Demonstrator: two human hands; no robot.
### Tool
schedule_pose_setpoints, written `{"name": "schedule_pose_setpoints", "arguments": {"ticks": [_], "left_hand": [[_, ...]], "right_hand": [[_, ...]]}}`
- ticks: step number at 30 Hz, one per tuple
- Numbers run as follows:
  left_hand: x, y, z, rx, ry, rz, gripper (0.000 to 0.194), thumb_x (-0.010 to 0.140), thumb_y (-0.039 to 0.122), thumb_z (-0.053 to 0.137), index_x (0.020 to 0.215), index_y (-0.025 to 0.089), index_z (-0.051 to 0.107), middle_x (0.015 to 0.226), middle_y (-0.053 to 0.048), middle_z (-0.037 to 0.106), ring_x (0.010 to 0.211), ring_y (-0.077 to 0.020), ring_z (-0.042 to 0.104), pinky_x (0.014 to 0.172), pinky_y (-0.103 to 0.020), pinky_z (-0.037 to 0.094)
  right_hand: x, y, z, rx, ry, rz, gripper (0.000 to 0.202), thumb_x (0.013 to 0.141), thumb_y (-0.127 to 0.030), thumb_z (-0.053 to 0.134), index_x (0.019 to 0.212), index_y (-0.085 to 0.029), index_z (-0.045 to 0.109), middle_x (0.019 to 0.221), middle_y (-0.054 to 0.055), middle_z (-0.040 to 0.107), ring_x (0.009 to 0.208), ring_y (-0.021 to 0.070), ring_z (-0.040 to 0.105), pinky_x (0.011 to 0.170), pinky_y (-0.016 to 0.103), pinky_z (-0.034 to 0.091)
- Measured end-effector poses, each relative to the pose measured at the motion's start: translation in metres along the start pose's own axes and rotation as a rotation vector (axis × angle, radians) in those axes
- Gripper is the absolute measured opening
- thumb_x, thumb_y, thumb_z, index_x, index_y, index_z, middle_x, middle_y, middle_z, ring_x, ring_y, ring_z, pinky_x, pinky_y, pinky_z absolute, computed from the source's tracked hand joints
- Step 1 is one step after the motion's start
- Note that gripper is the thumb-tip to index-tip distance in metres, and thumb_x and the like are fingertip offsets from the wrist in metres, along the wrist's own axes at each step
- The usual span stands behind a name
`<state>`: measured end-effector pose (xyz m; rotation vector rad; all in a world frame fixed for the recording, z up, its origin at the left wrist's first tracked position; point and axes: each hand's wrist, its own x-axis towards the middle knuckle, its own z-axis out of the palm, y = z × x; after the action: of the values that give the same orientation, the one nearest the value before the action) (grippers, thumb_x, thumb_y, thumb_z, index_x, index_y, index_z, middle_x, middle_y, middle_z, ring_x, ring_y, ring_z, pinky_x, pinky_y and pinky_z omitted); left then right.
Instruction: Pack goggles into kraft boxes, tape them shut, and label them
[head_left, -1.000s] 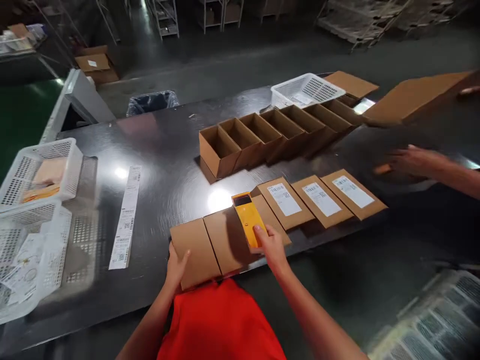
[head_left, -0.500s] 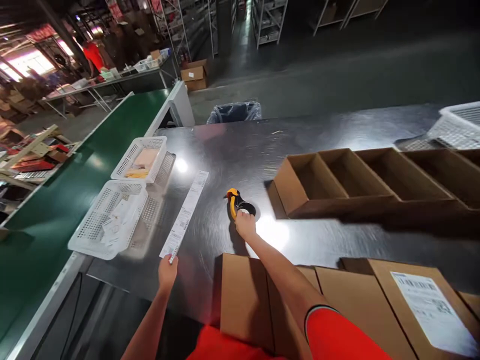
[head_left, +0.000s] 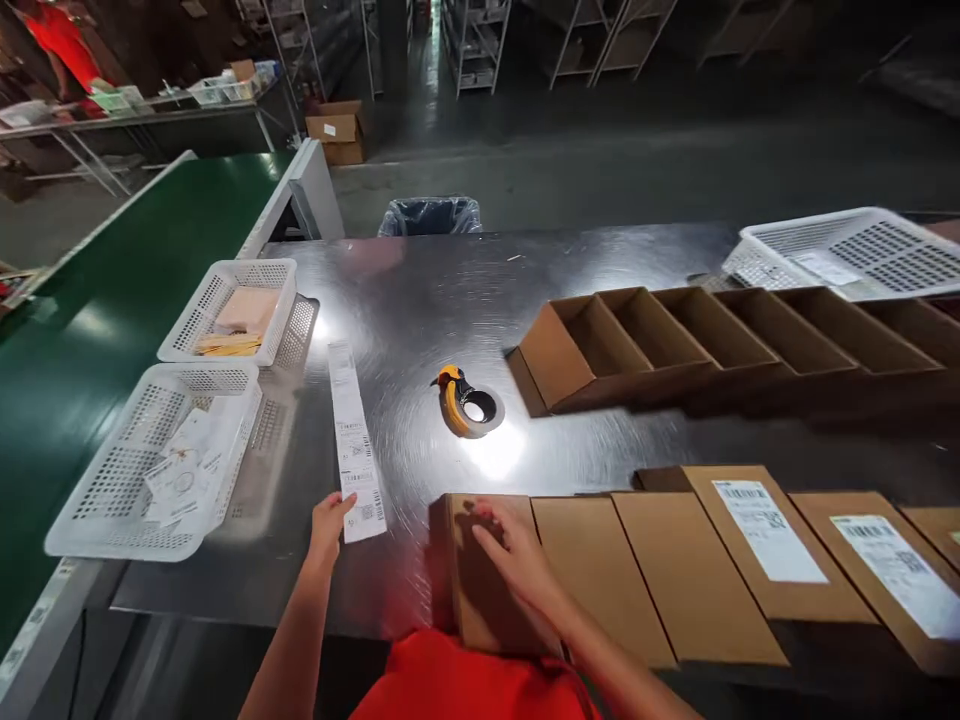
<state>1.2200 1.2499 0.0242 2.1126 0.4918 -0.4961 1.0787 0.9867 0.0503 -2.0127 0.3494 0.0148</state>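
Lower right: closed brown cardboard boxes [head_left: 832, 600] labelled; three lower-centre cartons [head_left: 600, 560] bare. Left hand [head_left: 328, 528] pinching white printed label strip [head_left: 352, 440]; right hand [head_left: 519, 562] apart, fingers loosely parted.

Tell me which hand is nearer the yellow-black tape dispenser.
Right. The right hand is in front of the dispenser, over a brown cardboard box; the left hand, farther off leftward, holds white paper labels.

Between the label strip [head_left: 352, 440] and open boxes [head_left: 600, 345], the tape dispenser [head_left: 469, 403] obstructs passage.
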Motion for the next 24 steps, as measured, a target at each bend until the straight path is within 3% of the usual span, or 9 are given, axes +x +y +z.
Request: {"name": "schedule_pose_setpoints", "arguments": {"ticks": [3, 6, 9, 11, 14, 16, 19, 21, 24], "left_hand": [[-0.055, 0.002, -0.023, -0.135, -0.190, 0.153, 0.044, 0.069, 0.052, 0.065, 0.089, 0.013, 0.071, 0.087, -0.011, 0.072, 0.085, -0.0270, 0.068, 0.075, -0.036, 0.054], [-0.111, 0.010, -0.050, -0.166, -0.293, 0.452, 0.032, 0.071, 0.046, 0.070, 0.079, 0.016, 0.074, 0.087, -0.010, 0.071, 0.084, -0.0241, 0.066, 0.076, -0.032, 0.054], [-0.156, 0.015, -0.069, -0.059, -0.324, 0.611, 0.023, 0.077, 0.039, 0.066, 0.072, 0.018, 0.075, 0.080, -0.008, 0.069, 0.078, -0.0207, 0.064, 0.070, -0.027, 0.053], [-0.183, 0.011, -0.071, -0.120, -0.322, 0.543, 0.027, 0.077, 0.042, 0.067, 0.089, 0.018, 0.075, 0.077, -0.007, 0.070, 0.073, -0.0200, 0.065, 0.067, -0.026, 0.053], [-0.222, -0.006, -0.061, -0.347, -0.257, 0.299, 0.072, 0.073, 0.051, 0.069, 0.134, 0.019, 0.050, 0.069, -0.003, 0.070, 0.060, -0.0183, 0.064, 0.060, -0.027, 0.054], [-0.246, -0.017, -0.048, -0.411, -0.206, 0.202, 0.082, 0.070, 0.057, 0.069, 0.138, 0.019, 0.045, 0.065, -0.003, 0.069, 0.054, -0.0181, 0.062, 0.054, -0.027, 0.052], [-0.274, -0.027, -0.022, -0.381, -0.201, 0.168, 0.054, 0.068, 0.059, 0.070, 0.102, 0.016, 0.070, 0.062, -0.005, 0.069, 0.054, -0.0181, 0.060, 0.049, -0.024, 0.048], [-0.287, -0.029, -0.001, -0.378, -0.254, 0.139, 0.045, 0.068, 0.059, 0.069, 0.078, 0.015, 0.069, 0.060, -0.004, 0.066, 0.054, -0.0161, 0.058, 0.048, -0.022, 0.045], [-0.299, -0.030, 0.035, -0.355, -0.253, 0.113, 0.047, 0.067, 0.061, 0.069, 0.062, 0.015, 0.059, 0.052, 0.000, 0.058, 0.048, -0.0115, 0.050, 0.044, -0.019, 0.038]], "right_hand": [[-0.015, -0.048, 0.014, 0.056, 0.013, -0.137, 0.027, 0.088, -0.032, 0.051, 0.111, -0.020, 0.059, 0.128, 0.013, 0.058, 0.117, 0.0255, 0.055, 0.097, 0.043, 0.047], [-0.021, -0.097, 0.022, 0.048, 0.065, -0.389, 0.044, 0.084, -0.036, 0.060, 0.124, -0.019, 0.053, 0.141, 0.015, 0.047, 0.132, 0.0289, 0.040, 0.108, 0.049, 0.034], [-0.031, -0.129, 0.026, 0.181, 0.009, -0.466, 0.031, 0.085, -0.038, 0.061, 0.110, -0.019, 0.062, 0.107, 0.010, 0.066, 0.106, 0.0239, 0.057, 0.097, 0.041, 0.042], [-0.045, -0.138, 0.026, 0.310, -0.083, -0.400, 0.020, 0.087, -0.038, 0.059, 0.091, -0.020, 0.068, 0.081, 0.004, 0.066, 0.080, 0.0173, 0.060, 0.079, 0.032, 0.047], [-0.072, -0.138, 0.021, 0.469, -0.249, -0.289, 0.023, 0.081, -0.041, 0.067, 0.078, -0.019, 0.072, 0.070, 0.001, 0.064, 0.066, 0.0134, 0.057, 0.066, 0.026, 0.045], [-0.090, -0.129, 0.016, 0.533, -0.332, -0.221, 0.024, 0.074, -0.043, 0.074, 0.081, -0.020, 0.075, 0.069, 0.000, 0.065, 0.065, 0.0132, 0.057, 0.063, 0.025, 0.044], [-0.115, -0.104, 0.006, 0.567, -0.332, -0.071, 0.029, 0.068, -0.040, 0.077, 0.090, -0.021, 0.075, 0.071, 0.000, 0.067, 0.063, 0.0131, 0.057, 0.059, 0.024, 0.043], [-0.129, -0.082, -0.002, 0.555, -0.306, 0.026, 0.024, 0.067, -0.036, 0.076, 0.085, -0.019, 0.074, 0.071, 0.000, 0.067, 0.062, 0.0130, 0.056, 0.058, 0.023, 0.043], [-0.142, -0.046, -0.012, 0.539, -0.311, 0.121, 0.017, 0.068, -0.033, 0.074, 0.072, -0.017, 0.071, 0.066, -0.001, 0.066, 0.057, 0.0119, 0.054, 0.053, 0.022, 0.040]]}}
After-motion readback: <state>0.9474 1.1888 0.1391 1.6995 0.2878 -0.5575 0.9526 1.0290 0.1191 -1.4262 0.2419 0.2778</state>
